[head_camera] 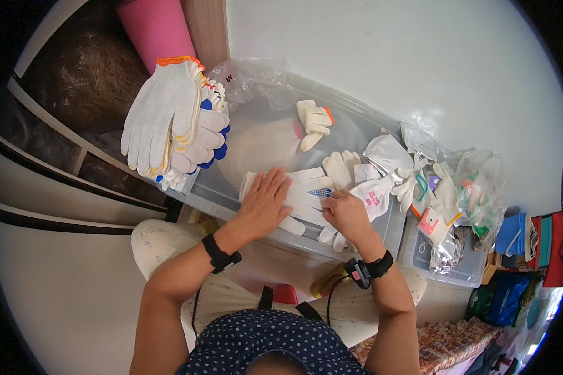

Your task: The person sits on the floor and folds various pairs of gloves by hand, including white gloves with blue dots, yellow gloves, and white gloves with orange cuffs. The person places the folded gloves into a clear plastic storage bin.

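A white knitted work glove (pixel 305 187) lies flat on the translucent lid of a plastic storage bin (pixel 206 199), its cuff to the left. My left hand (pixel 265 204) rests on it near the cuff, fingers extended and pressed down. At the fingertip end, my right hand (pixel 349 215) is curled; what its fingers hold is hidden. A blue-patterned patch (pixel 321 192) shows between the glove's fingers. More white gloves (pixel 342 171) lie just beyond, one bearing pink print (pixel 374 197). A small cream glove with an orange cuff (pixel 314 123) sits farther back.
A tall stack of white gloves (pixel 162 117) stands at the left, beside a pink cylinder (pixel 162 33). Crumpled clear plastic (pixel 262 82) lies at the back. Silvery packets (pixel 387 152), loose gloves and plastic bags (pixel 481 187) crowd the right. A pale wall (pixel 380 56) rises behind.
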Demonstrator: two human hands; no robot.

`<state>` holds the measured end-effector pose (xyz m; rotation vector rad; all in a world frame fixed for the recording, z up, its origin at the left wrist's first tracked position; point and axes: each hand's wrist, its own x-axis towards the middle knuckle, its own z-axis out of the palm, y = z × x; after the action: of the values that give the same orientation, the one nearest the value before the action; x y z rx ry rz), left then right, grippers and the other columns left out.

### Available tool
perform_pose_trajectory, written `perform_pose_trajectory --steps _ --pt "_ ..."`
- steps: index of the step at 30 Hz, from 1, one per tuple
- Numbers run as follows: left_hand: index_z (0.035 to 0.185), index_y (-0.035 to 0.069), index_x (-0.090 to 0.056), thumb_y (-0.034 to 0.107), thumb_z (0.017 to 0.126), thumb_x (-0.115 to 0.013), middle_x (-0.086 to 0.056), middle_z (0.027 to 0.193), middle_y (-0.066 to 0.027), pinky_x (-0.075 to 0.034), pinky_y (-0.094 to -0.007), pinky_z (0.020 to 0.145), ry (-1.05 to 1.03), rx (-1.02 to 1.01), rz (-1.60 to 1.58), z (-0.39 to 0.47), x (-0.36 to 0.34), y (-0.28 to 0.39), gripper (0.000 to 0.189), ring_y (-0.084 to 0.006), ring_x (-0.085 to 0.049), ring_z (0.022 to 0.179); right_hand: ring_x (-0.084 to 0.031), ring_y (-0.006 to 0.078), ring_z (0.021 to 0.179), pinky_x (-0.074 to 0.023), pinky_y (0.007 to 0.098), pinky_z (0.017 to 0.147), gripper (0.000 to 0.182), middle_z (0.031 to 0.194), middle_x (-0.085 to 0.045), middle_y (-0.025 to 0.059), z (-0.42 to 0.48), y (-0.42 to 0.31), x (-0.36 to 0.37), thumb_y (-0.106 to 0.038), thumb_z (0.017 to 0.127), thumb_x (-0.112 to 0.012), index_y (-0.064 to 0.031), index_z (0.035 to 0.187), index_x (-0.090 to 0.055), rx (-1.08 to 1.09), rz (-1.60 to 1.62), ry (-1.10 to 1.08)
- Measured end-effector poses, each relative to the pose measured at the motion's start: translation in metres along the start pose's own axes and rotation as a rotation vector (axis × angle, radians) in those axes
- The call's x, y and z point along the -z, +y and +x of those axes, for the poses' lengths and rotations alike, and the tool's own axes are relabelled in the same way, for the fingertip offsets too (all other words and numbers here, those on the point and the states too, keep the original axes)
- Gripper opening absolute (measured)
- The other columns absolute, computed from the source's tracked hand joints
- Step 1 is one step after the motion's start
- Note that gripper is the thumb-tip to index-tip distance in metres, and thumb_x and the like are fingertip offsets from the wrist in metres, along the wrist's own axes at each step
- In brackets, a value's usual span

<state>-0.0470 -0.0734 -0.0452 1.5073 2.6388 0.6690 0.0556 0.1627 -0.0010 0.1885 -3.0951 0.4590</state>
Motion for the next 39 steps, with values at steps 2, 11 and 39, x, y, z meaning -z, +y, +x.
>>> perform_pose_trajectory --steps 2,11,39 --pt "0.147 -0.005 -0.041 0.032 0.095 -0.062 -0.031 0.158 -0.0257 -0.018 -0.0525 0.122 -0.001 0.023 0.013 0.000 -0.001 -0.001 0.067 -0.0396 -0.025 0.149 -0.066 0.0309 0.088 -0.0546 0.0417 0.073 0.009 0.087 -0.066 0.0118 0.002 -0.001 0.008 -0.012 0.077 -0.070 -0.0051 0.082 -0.067 -0.069 0.074 -0.060" --pt "0.146 -0.005 -0.043 0.034 0.095 -0.061 -0.032 0.157 -0.0260 -0.017 -0.0537 0.122 0.015 0.003 0.060 0.000 -0.006 -0.001 0.066 -0.0396 -0.025 0.149 -0.065 0.0336 0.091 -0.0532 0.0438 0.074 0.022 0.093 -0.067 0.0148 0.022 0.015 -0.005 -0.013 0.086 -0.071 -0.0058 0.107 -0.069 -0.304 0.258 0.295" --pt "0.150 0.002 -0.043 0.036 0.098 -0.058 -0.030 0.161 -0.0201 -0.014 -0.0560 0.122 -0.030 0.007 0.073 -0.002 -0.005 0.000 0.064 -0.0363 -0.022 0.151 -0.058 0.0341 0.116 -0.0506 0.0396 0.097 0.028 0.124 -0.065 0.0168 0.033 0.016 -0.021 -0.008 0.088 -0.071 -0.0062 0.116 -0.073 -0.275 0.615 0.206"
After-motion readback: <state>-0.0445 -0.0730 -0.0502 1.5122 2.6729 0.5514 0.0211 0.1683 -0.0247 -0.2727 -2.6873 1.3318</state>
